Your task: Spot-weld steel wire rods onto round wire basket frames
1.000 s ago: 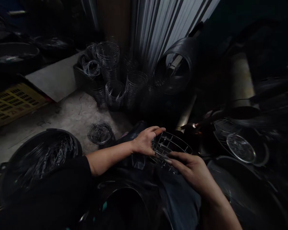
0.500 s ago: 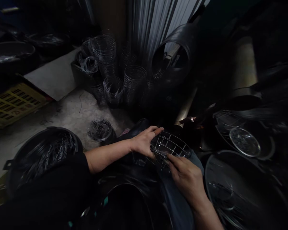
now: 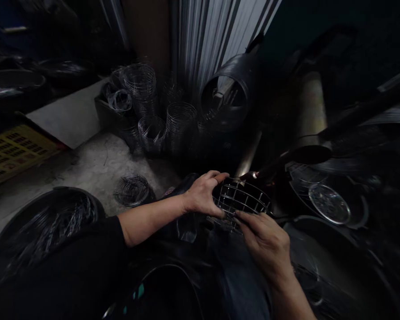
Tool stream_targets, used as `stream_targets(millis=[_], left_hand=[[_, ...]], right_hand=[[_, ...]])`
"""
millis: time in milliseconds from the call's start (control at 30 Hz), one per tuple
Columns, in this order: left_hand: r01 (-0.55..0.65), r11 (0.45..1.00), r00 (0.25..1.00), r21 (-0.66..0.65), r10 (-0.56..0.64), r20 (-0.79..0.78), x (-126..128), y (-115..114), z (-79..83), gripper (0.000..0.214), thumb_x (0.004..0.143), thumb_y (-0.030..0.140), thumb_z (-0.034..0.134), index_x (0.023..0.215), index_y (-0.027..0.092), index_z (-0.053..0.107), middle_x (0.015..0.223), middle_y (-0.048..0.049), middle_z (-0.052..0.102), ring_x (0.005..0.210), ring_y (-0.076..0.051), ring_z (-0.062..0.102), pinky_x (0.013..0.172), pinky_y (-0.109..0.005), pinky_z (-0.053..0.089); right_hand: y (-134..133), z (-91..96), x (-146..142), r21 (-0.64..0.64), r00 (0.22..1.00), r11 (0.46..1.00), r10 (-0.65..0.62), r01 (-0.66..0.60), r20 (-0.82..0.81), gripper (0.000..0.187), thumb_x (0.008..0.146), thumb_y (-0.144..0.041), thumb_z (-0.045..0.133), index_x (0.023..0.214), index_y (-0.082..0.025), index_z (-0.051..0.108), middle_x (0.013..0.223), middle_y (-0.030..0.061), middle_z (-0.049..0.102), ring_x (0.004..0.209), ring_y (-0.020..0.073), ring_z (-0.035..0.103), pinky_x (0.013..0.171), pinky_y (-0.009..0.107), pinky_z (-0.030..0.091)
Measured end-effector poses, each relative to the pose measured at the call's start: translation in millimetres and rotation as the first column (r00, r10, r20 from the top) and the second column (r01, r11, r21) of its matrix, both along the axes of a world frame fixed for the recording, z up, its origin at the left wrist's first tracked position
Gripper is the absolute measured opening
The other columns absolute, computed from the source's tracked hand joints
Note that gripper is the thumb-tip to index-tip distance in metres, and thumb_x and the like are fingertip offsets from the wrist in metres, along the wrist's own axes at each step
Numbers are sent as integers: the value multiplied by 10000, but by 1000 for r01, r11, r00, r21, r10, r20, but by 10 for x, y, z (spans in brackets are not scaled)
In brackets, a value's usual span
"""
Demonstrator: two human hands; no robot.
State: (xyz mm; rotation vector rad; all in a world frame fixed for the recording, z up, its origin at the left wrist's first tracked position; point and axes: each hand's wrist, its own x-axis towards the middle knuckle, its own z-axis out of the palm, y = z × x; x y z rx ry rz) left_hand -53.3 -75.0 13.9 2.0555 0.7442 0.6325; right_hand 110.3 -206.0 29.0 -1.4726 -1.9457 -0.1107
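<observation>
A round wire basket with a metal grid sits between my hands, just above my lap. My left hand grips its left side, fingers over the far rim and thumb on the near edge. My right hand is closed at the near rim, thumb and fingers pinched close to the left thumb. Whether a separate piece of wire lies in that pinch is too dark to tell. Right behind the basket, a dark metal bar with a bright copper-coloured tip points toward it.
Stacks of wire rings stand on the floor ahead, near a metal drum. A coil of wire lies nearer. Dark tubs hold wire pieces at left and parts at right. A yellow crate is far left.
The basket has moved slightly right and tilted, now nearer the copper-tipped bar. Both hands keep hold of it. The whole view has shifted a little.
</observation>
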Motion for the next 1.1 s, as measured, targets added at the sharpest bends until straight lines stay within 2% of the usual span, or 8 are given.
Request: stream_targets(millis=[167,300,633,800,933,1033,1100], left_hand=[[-29,1000,1000,5,29,3,143,186,71,1034,393,403,833,1327,144,473,1267,-119,475,1148,-299,530,1013,-408,458],[-32,999,999,-7,32,-3,235,293,96,1014,393,382,837,1322,187,478,1264,-95,485,1132,-295,540,1001,-419,466],[-44,999,999,-6,44,-1,290,371,94,971,387,364,843,1285,187,518,1229,-80,524,1052,-257,584,935,-375,509],[-67,997,996,-23,66,-52,389,509,112,1002,394,387,834,1315,174,501,1260,-82,517,1109,-269,561,985,-370,476],[-90,995,995,-54,86,-59,446,572,108,1006,401,419,835,1318,179,500,1266,-82,521,1103,-261,565,975,-363,481],[-81,995,995,-58,77,-55,462,587,111,1004,405,414,837,1321,184,498,1267,-74,521,1113,-255,560,973,-349,482],[-85,995,995,-59,81,-60,490,617,114,991,415,420,834,1320,192,500,1280,-68,514,1123,-255,553,980,-348,476]], right_hand=[[190,33,157,7,1000,1000,-3,3,-5,151,871,-145,563,946,-192,685,816,21,712,674,150,636,642,295,512],[289,52,253,-4,999,1000,-27,27,-21,120,873,-187,591,938,-197,691,825,20,712,695,156,650,662,304,510],[363,55,296,-56,996,997,-60,56,-68,122,866,-220,600,922,-198,706,800,16,701,708,157,647,656,283,507],[517,71,362,-29,989,992,-128,126,-80,142,856,-264,606,906,-206,725,837,32,713,754,183,661,708,306,515],[565,78,409,-78,980,987,-152,143,-131,161,840,-314,625,910,-223,738,857,36,714,802,199,666,718,310,522],[471,77,414,-85,924,973,-230,214,-306,223,798,-314,686,997,-219,726,951,48,709,863,210,665,791,334,525],[404,81,428,-67,822,940,-327,336,-467,299,753,-307,739,1034,-206,718,987,58,705,879,216,666,837,353,524]])
